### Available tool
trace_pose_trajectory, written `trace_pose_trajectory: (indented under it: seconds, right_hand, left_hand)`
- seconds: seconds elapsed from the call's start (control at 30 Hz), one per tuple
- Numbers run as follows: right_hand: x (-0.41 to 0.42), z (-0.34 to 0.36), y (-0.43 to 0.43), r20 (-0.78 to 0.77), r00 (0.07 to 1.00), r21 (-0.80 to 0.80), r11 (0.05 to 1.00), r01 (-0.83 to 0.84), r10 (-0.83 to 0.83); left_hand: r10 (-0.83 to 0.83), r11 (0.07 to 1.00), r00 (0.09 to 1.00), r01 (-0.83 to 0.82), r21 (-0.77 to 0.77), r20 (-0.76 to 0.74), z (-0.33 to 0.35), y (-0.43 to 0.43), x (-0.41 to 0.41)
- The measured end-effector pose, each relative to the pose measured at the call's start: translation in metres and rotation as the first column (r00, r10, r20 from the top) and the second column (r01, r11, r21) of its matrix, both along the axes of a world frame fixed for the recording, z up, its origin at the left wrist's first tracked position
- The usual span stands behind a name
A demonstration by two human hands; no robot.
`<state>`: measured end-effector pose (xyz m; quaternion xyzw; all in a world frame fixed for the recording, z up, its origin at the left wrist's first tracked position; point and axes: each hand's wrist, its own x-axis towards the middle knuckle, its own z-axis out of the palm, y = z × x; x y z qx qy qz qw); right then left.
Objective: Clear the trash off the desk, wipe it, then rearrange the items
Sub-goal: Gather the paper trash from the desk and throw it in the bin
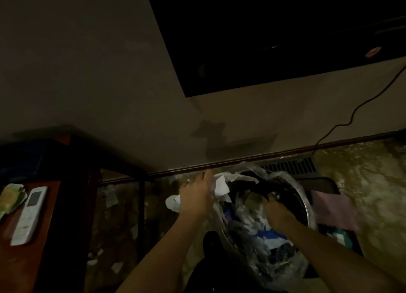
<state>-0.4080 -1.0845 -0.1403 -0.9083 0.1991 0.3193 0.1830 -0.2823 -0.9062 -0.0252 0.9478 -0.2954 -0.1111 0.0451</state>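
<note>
A round trash bin (306, 207) lined with a clear plastic bag stands on the floor below me, full of crumpled paper and plastic. My left hand (195, 196) is at the bin's left rim and grips white paper scraps (220, 186) together with the bag's edge. My right hand (274, 211) reaches down inside the bin and presses into the trash; its fingers are buried and hard to make out. The reddish wooden desk (44, 215) shows at the far left.
A white remote control (28, 215) and a crumpled yellow-green wrapper (9, 199) lie on the desk. Paper scraps (111, 197) litter the patterned floor. A dark wall-mounted screen (274, 29), a hanging cable (351, 117), a floor vent (290, 166) and a pink cloth (331, 209) are nearby.
</note>
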Motion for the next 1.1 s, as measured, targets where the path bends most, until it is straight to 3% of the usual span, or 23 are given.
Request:
trace_pose_trajectory:
  seconds: [0.13,0.37,0.6,0.7,0.87,1.1]
  right_hand:
    - [0.0,0.013,0.0,0.02,0.997,0.025,0.996,0.08,-0.081]
    - [-0.014,0.067,-0.005,0.126,0.992,0.08,0.997,-0.011,0.0]
    - [-0.054,0.108,-0.018,0.231,0.96,0.182,0.976,0.118,-0.159]
    - [-0.062,0.104,-0.019,0.256,0.949,0.158,0.977,0.144,-0.182]
    - [-0.067,0.09,-0.01,0.18,0.982,0.096,0.994,0.044,-0.061]
    - [-0.059,0.074,-0.004,0.171,0.985,0.081,0.997,0.003,-0.017]
  left_hand:
    - [-0.039,0.999,0.997,0.04,-0.014,0.073,0.023,-0.007,0.002]
    - [-0.184,0.972,0.98,0.193,-0.133,0.074,0.05,-0.033,-0.024]
    - [-0.319,0.828,0.937,0.348,-0.439,0.142,0.041,-0.069,-0.062]
    - [-0.358,0.881,0.934,0.337,-0.333,0.0,0.015,-0.077,-0.072]
    - [-0.215,0.975,0.959,0.221,0.018,-0.184,-0.03,-0.069,-0.068]
    - [-0.144,0.977,0.96,0.176,0.12,-0.241,-0.074,-0.077,-0.065]
